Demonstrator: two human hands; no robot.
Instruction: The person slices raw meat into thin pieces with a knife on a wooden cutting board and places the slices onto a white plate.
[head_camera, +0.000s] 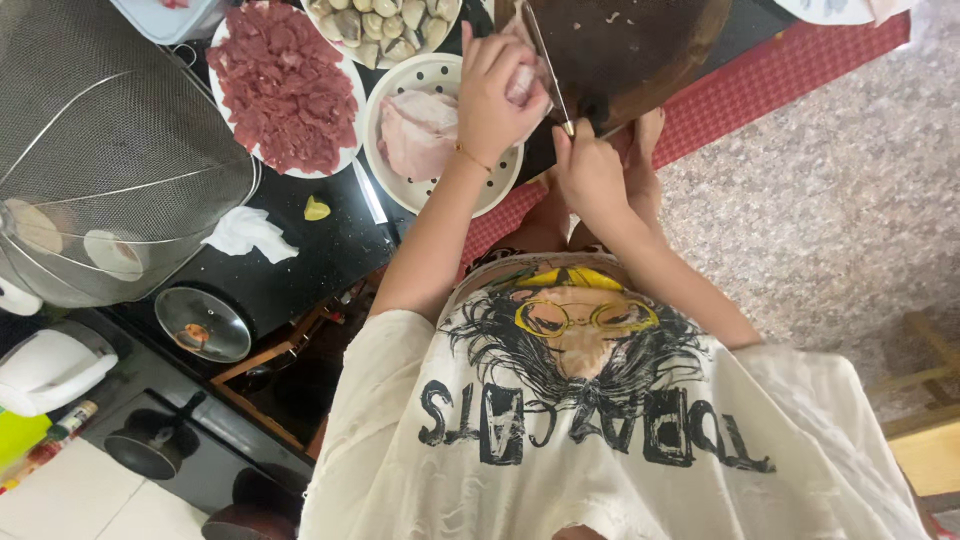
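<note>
Meat (522, 82), pale and raw, lies on the dark round board (640, 45) under the left hand (495, 95), whose fingers curl down and press the piece flat. The right hand (590, 170) sits just beside it, closed in a fist round the handle of a knife (548, 70); the thin blade runs up from that fist, past the left fingertips, over the board.

The piece looks soft, wet and slippery, likely to slide or sag under a loose grip and light enough for one hand. It seems best held as it is now, from above with bent fingers pinning it near the cut, tips tucked back from the blade.

Below the left wrist stands a white perforated dish (470, 190) holding more pale meat. Left of that is a plate (345, 150) heaped with chopped red meat, and above the dish a bowl of clams (385, 25). Further left of the left hand, on the black counter (300, 270), lie a crumpled tissue (247, 233) and a small yellow scrap (316, 209), beside a mesh food cover (110, 150). A red mat (770, 80) shows to the right of the right hand.
</note>
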